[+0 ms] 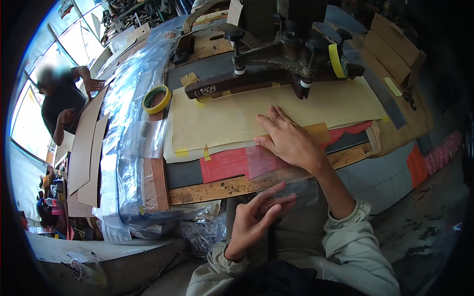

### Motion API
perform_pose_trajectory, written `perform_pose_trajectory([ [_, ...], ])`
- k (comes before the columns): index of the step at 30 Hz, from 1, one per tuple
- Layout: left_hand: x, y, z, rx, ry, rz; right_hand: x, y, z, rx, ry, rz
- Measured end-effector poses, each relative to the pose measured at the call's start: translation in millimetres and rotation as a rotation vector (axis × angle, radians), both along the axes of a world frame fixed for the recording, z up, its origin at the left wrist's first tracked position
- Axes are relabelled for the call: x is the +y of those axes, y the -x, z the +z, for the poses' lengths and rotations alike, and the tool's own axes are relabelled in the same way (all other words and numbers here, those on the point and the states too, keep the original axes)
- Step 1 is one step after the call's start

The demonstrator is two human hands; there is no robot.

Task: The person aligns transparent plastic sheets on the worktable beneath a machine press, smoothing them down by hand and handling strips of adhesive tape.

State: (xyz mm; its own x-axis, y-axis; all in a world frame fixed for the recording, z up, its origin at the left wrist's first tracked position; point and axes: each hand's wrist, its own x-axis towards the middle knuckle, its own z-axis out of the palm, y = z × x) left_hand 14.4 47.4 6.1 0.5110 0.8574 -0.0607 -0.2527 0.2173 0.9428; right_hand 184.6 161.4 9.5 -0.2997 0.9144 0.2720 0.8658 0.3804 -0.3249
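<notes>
"Where is the film, and have you got hold of it?"

"The clear plastic film [306,190] hangs at the table's near side, in front of the wooden edge board [217,190], partly over the red strip [222,165]. My left hand [247,219] is behind it, half open, fingers reaching out and thumb a little apart. I can't tell whether anything is pinched there."

"And your right?"

"My right hand [291,140] is open, palm down, fingers slightly spread on the cream sheet [217,123], beside the tan strip [318,133]. It grips nothing."

"How do you judge the film will handle?"

"Almost weightless, limp and slippery, apt to cling or fold onto itself. I'd take it by two corners, lightly, and keep it just taut; a hard tug could stretch or wrinkle it."

"And the sheet?"

"It lies flat below the dark clamp bar [237,85], with bits of yellow tape at its near edge. It looks light and thin, stiffer than the film but easy to crease. A flat palm suits the middle; for lifting, I'd take the free edges, away from the tape."
</notes>
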Motion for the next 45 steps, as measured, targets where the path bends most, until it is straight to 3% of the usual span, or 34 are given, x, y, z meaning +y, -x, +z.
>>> perform_pose_trajectory([
  [45, 7.9, 2.8, -7.2, -0.050, -0.036, 0.051, 11.1, 6.4, -1.1, 0.032, -0.036, -0.026],
])
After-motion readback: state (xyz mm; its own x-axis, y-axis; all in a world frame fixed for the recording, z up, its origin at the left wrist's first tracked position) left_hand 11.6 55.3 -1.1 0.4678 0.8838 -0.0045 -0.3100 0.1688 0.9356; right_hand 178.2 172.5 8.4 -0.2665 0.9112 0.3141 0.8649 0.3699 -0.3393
